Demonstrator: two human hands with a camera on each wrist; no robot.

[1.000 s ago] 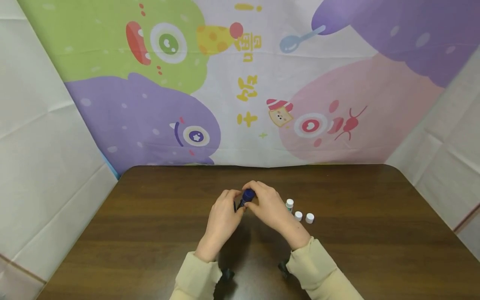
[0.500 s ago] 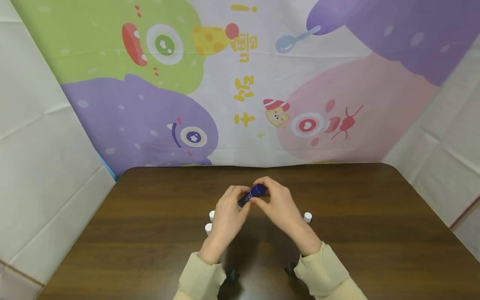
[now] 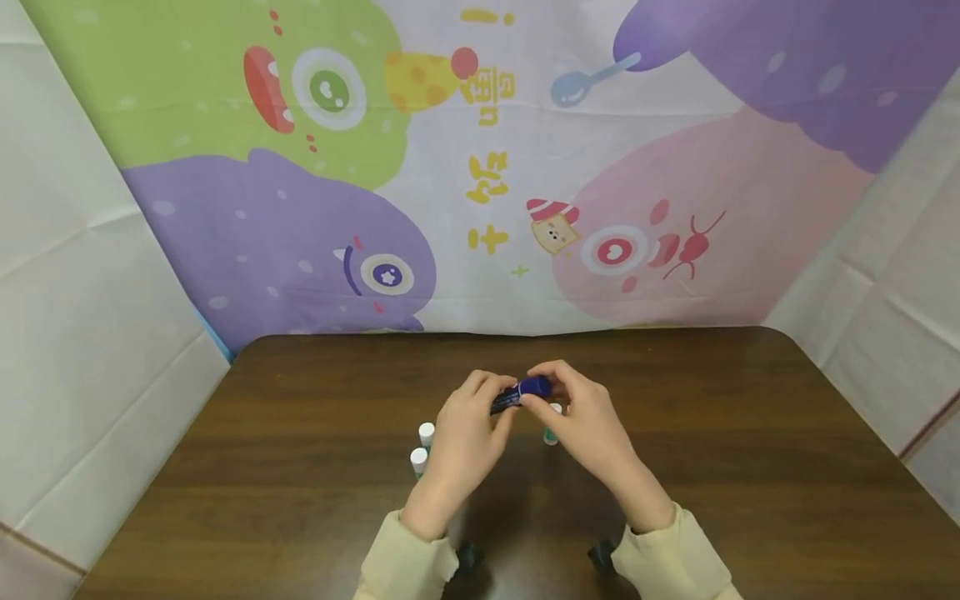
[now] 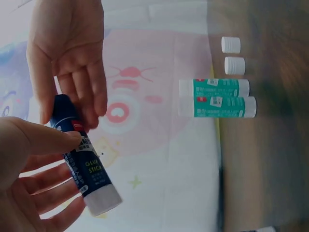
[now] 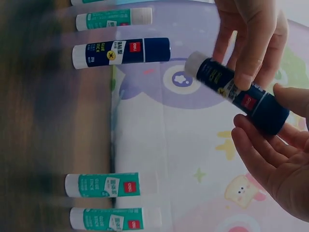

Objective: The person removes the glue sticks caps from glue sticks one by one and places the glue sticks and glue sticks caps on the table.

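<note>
Glue stick (image 3: 516, 395) above table (image 3: 300, 450), left hand (image 3: 463, 433) gripping body, right hand (image 3: 588, 421) pinching cap (image 3: 536, 386); step probably cap handling, next move calling for steady left grip, right pull or twist.

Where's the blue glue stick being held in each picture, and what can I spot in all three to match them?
Head: the held glue stick is slightly right of and below centre.
Left wrist: lower left, white end toward the bottom.
Right wrist: upper right; a second blue stick is further left.
Shared landmark: the green sparkle print.
</note>
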